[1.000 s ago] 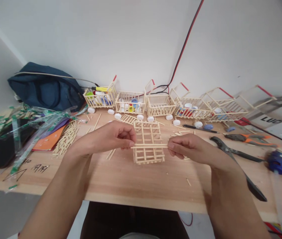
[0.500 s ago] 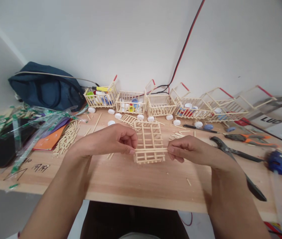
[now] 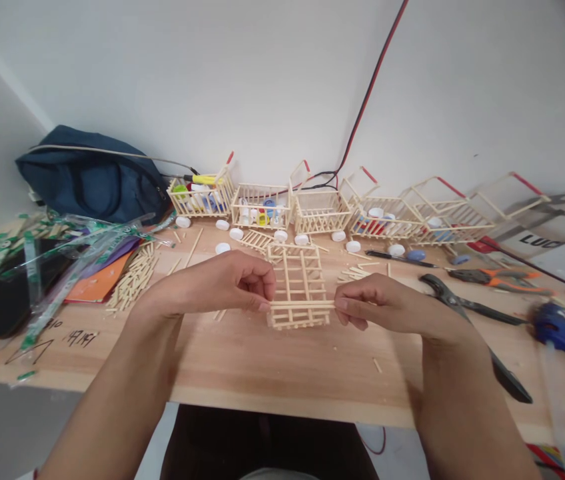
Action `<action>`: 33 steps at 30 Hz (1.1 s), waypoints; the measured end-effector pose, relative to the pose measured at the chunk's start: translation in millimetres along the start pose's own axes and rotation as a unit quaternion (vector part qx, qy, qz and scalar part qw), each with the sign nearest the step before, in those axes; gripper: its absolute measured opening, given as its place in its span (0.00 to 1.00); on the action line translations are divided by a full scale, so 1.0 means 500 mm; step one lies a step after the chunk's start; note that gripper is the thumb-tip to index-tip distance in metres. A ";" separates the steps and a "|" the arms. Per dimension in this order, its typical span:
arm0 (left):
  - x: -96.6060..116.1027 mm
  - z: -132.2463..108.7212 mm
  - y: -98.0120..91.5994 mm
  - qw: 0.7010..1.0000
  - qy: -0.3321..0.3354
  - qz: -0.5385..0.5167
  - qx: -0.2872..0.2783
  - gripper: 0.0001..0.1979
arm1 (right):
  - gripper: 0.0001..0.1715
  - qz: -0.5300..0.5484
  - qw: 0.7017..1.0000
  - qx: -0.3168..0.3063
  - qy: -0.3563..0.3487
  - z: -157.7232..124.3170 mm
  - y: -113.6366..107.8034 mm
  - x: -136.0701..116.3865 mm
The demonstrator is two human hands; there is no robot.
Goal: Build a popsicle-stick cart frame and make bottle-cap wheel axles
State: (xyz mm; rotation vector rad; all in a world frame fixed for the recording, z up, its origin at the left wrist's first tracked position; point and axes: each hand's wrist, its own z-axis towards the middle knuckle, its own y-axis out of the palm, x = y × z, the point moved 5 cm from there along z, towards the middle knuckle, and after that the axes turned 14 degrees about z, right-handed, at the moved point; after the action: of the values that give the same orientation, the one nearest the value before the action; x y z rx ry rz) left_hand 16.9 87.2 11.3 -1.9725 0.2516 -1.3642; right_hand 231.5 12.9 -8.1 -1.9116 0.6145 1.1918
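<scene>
A thin wooden stick point(image 3: 307, 303) lies crosswise over a small basket frame point(image 3: 298, 275) built of similar sticks. My left hand point(image 3: 247, 283) pinches the stick's left end between thumb and finger. At the other end, my right hand point(image 3: 370, 301) pinches it the same way. The basket frame rests on the wooden table in front of me, its lattice face turned up. Beyond it lies a flat stick lattice point(image 3: 258, 240), partly hidden behind the frame.
Several miniature stick carts point(image 3: 323, 210) with red-tipped handles line the wall. Rightward lie pincers point(image 3: 467, 313), orange-handled pliers point(image 3: 497, 275) and a blue glue gun point(image 3: 562, 330). Leftward are a stick pile point(image 3: 132, 277), orange paper point(image 3: 93, 287) and a blue bag point(image 3: 95, 173).
Both hands keep hold of the stick over the basket frame in almost the same place. The view has shifted very slightly.
</scene>
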 end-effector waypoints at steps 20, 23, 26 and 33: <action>0.024 0.008 -0.042 0.942 0.049 -0.076 0.324 0.05 | 0.16 -0.046 0.942 0.303 -0.133 -0.007 -0.034 -0.042; 0.032 0.013 -0.033 0.935 0.074 -0.070 0.341 0.04 | 0.12 -0.093 0.915 0.358 -0.159 -0.011 -0.035 -0.052; 0.042 0.016 -0.023 0.932 0.095 -0.047 0.348 0.03 | 0.11 -0.155 0.908 0.345 -0.181 -0.006 -0.020 -0.064; 0.057 0.013 -0.017 0.925 0.110 -0.008 0.364 0.03 | 0.13 -0.176 0.915 0.310 -0.190 0.009 0.003 -0.072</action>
State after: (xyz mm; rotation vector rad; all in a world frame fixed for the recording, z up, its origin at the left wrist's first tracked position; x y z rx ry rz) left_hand 32.6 81.3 36.7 -1.2069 -0.1608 -1.4200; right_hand 212.0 15.3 22.4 -1.1500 0.3527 0.9469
